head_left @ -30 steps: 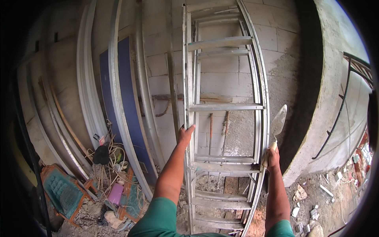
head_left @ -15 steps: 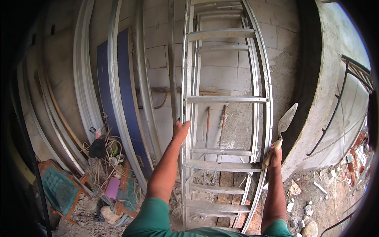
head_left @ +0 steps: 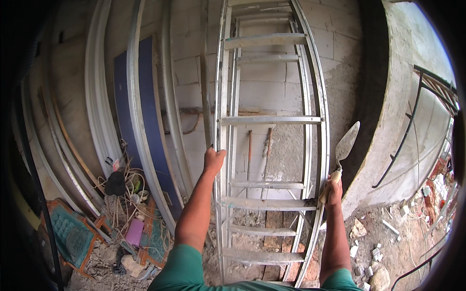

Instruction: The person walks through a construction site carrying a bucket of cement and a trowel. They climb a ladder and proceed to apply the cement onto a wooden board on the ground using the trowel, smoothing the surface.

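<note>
Against a second ago, the pointed grey metal trowel with a pale handle [head_left: 347, 140] leans farther outward to the right above the right hand [head_left: 334, 188]. The silvery metal ladder's near section [head_left: 272, 120] looks larger, its lower rungs [head_left: 267, 203] showing wider apart from the far section's rungs [head_left: 267, 185].

The ladder [head_left: 271, 120] mid-frame is bare silvery metal, smooth along the rails, scuffed and dirty on the rungs. Right of it, the trowel [head_left: 348, 140] shows a matt grey, crusted blade and a pale, dull handle [head_left: 336, 174]. Over on the left, ribbed metal profiles [head_left: 101, 72] catch a soft shine beside a smooth blue panel [head_left: 153, 97]; the sleeves [head_left: 182, 264] at the bottom are matt green cloth, and the wall [head_left: 262, 92] behind looks dry and chalky, patched with rough mortar
</note>
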`<state>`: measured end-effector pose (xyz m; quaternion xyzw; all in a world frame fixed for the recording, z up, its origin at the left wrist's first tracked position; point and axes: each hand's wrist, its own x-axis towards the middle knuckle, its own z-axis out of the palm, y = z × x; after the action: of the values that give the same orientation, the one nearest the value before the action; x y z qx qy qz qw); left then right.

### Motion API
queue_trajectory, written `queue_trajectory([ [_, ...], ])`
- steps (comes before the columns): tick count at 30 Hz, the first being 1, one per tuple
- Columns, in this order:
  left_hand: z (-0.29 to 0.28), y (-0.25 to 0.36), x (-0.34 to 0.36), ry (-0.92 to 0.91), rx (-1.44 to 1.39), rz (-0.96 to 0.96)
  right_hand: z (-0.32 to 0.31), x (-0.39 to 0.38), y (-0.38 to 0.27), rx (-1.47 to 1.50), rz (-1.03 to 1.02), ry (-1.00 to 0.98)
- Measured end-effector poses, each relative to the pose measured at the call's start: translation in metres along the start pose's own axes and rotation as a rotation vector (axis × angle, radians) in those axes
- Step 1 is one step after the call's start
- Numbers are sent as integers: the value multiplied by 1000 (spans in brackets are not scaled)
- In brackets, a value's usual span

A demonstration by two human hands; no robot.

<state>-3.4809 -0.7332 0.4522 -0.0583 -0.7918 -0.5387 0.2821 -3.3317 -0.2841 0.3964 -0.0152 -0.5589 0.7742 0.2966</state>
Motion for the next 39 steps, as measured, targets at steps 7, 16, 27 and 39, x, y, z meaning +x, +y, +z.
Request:
queue_trajectory([
  [7,4,-2,7,-48,-57,-24,-6,12,-2,50,60,-147],
  [16,-51,34,-52,16,-64,-115,-12,-47,-27,238,88,-233],
  [27,-130,78,-157,59,-163,89,-58,-141,-45,151,90,-170],
  [39,-167,92,-186,111,-94,189,-107,-16,-77,156,175,-325],
])
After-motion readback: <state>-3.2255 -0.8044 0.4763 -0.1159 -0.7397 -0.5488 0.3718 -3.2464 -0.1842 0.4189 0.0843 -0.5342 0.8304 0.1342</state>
